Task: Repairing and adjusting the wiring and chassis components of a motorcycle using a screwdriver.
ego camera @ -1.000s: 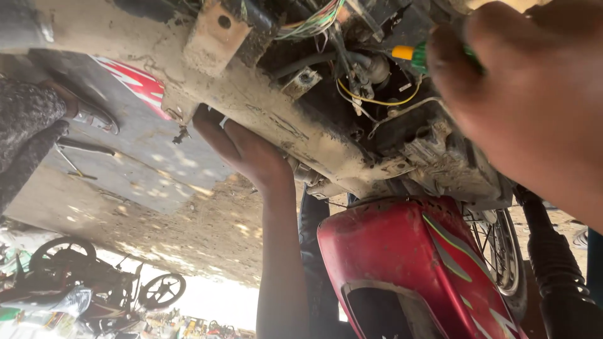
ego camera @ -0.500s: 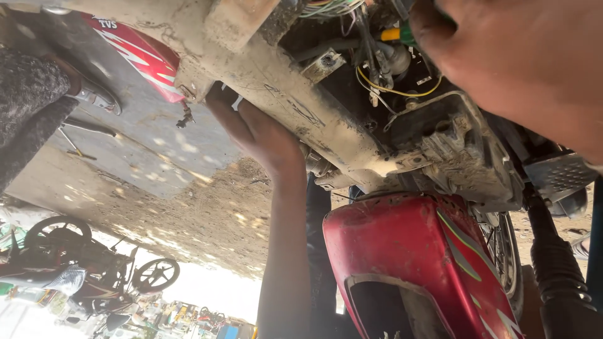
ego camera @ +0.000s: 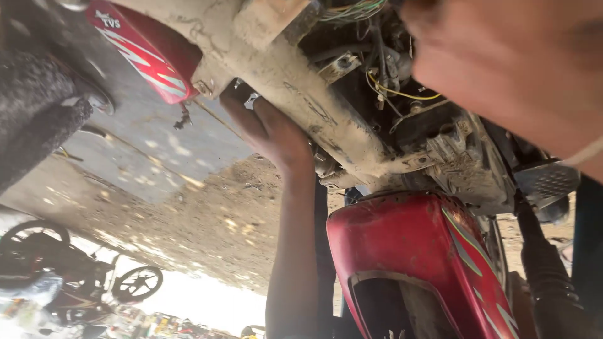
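Two hands on one dusty frame [ego camera: 295, 88]; two red panels

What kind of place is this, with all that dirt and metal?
Probably an open-air motorcycle repair spot. A left hand presses the mud-caked frame of a stripped motorcycle with bare yellow wires, a dented red metal fuel tank sits beside it, and more parked bikes stand on the dirt ground.

A parked motorcycle [ego camera: 75, 276] stands beyond the concrete slab [ego camera: 144, 150].
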